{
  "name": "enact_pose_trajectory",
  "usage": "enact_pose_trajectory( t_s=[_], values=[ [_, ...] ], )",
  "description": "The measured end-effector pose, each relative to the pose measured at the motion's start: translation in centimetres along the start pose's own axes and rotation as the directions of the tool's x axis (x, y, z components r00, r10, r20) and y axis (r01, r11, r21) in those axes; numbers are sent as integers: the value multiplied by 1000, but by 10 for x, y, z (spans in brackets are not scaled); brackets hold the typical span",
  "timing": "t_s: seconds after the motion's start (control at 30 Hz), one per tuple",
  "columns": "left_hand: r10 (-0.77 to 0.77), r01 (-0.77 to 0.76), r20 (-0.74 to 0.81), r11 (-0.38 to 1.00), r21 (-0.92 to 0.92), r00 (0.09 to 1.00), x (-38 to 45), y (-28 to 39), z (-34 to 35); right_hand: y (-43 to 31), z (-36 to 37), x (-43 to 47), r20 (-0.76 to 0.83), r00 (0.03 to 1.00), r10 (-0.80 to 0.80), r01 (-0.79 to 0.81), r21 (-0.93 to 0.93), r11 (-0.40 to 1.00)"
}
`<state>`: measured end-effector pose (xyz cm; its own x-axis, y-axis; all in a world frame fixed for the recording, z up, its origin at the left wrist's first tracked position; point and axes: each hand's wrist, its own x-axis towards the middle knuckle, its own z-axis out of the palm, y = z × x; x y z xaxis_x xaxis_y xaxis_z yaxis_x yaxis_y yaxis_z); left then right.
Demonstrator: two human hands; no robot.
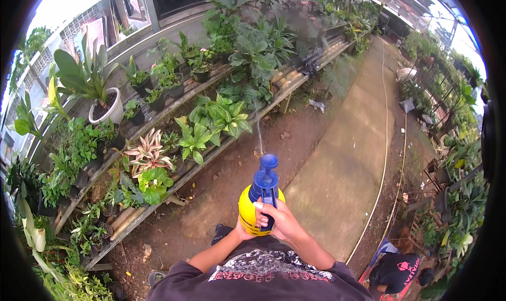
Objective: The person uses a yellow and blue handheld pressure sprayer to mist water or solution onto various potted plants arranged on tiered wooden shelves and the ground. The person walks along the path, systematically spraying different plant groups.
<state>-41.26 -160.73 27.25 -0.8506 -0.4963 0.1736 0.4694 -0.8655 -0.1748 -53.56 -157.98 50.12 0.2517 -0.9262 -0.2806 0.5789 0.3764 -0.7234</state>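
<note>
A yellow pump sprayer bottle [247, 208] with a blue head and plunger knob [269, 161] is held upright in front of my body. My right hand [280, 218] wraps the handle, its thumb up by the trigger. Beneath, my left hand [246, 229] cups the lower left side of the bottle, its fingers partly hidden. A thin white jet of water [259, 133] leaves the nozzle side and reaches towards the potted plants on the bench. Nearest to that jet stands a light-green leafy plant [225, 117].
A slatted wooden bench [221, 149] with many potted plants runs along the left. A concrete path [336, 158] lies to the right, with a pale hose [384, 143] along it. Farther right are more plants [458, 143]. A person in a dark shirt [391, 271] is low at bottom right.
</note>
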Motion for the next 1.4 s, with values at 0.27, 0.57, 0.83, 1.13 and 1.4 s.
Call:
enact_pose_trajectory(
  t_s=[0.27,0.57,0.83,1.13,1.4],
  values=[
    [202,147,-393,703,696,897,16,23,46,6,23,-6,-22,990,-140,129,-264,956],
    [6,18,-110,976,216,994,-38,47,4,33,53,14,16,985,-170,162,-398,903],
    [121,-155,-165,965,-211,979,-81,59,-21,68,81,28,-8,1000,13,-15,-424,906],
    [1,40,180,973,-226,984,-118,64,13,89,114,40,-32,999,31,-43,-500,865],
    [87,-64,112,978,-198,990,-145,85,0,112,134,41,-15,1000,7,-13,-476,879]
  ],
)
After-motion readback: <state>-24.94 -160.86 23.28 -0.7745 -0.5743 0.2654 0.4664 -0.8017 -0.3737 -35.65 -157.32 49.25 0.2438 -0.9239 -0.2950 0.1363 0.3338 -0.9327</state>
